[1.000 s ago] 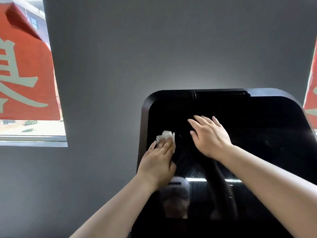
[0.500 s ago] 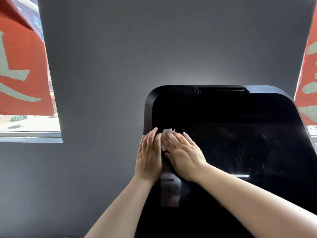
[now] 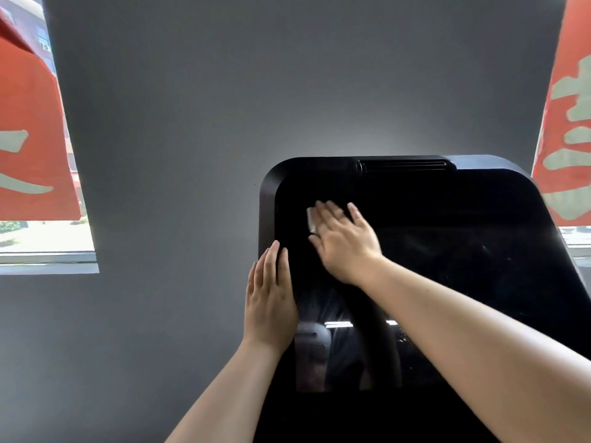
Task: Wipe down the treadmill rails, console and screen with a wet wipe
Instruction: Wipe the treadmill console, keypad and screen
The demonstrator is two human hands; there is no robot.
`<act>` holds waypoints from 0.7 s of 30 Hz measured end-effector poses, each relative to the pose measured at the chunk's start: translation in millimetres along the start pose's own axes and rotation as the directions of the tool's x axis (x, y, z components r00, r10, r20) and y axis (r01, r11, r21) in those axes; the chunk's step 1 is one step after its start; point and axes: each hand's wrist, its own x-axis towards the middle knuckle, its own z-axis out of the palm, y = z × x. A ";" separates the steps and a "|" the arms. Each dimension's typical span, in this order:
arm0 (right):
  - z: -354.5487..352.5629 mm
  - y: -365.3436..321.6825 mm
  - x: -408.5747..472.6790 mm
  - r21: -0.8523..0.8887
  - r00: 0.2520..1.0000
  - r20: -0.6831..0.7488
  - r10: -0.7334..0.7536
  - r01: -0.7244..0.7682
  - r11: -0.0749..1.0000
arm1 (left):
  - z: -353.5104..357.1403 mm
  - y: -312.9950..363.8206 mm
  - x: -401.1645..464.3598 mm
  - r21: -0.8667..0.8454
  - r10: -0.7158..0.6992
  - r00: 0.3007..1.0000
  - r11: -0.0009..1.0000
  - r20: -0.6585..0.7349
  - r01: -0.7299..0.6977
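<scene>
The treadmill's large black screen (image 3: 463, 251) fills the lower right, glossy and reflective, with a vent slot along its top edge. My right hand (image 3: 343, 243) lies flat with straight fingers on the upper left of the screen and presses a small white wet wipe (image 3: 311, 220), which peeks out at the left of the fingers. My left hand (image 3: 270, 298) rests flat, fingers straight, on the screen's left edge, lower than the right hand, and holds nothing.
A grey wall (image 3: 224, 107) stands behind the screen. Windows with red banners bearing pale characters flank it at the left (image 3: 32, 139) and right (image 3: 566, 123). The screen's dark frame (image 3: 267, 199) curves round its top left corner.
The wipe passed from my left hand to my right hand. The right hand moved up the screen with it, while the left hand dropped to the screen's left edge.
</scene>
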 end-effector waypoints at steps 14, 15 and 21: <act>-1.4 -40.5 25.4 0.251 0.998 0.038 0.051 -0.059 0.966 | 4.9 -2.7 -0.1 -0.042 -0.001 0.999 0.999 -0.049 -0.001; -0.8 -39.8 24.4 0.200 1.000 0.016 0.020 -0.023 0.980 | 4.5 -3.6 -0.2 -0.042 -0.001 0.999 0.999 -0.047 -0.001; 7.5 16.6 5.9 0.094 0.983 -0.016 0.183 -0.181 0.979 | 2.4 -1.9 -1.4 -0.034 0.017 0.998 0.999 -0.064 -0.019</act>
